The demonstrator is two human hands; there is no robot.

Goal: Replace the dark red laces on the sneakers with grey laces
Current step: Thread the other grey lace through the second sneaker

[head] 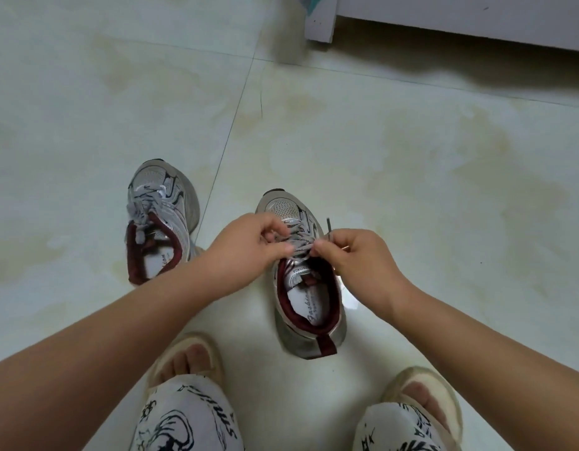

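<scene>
Home interior: glossy pale floor tiles (412, 151), white furniture base (460, 24) at far edge, person's feet in fluffy house slippers (213, 356), printed pyjama trousers (184, 418).

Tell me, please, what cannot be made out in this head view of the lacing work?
- Upper eyelets of the right sneaker: covered by the left hand and right hand, which pinch the grey lace.
- Whether a knot is formed: hidden by the fingers.
- Insole print: too small to read fully.
- Left sneaker lace ends: blurred.
- White furniture: cut off by the top edge.
</scene>
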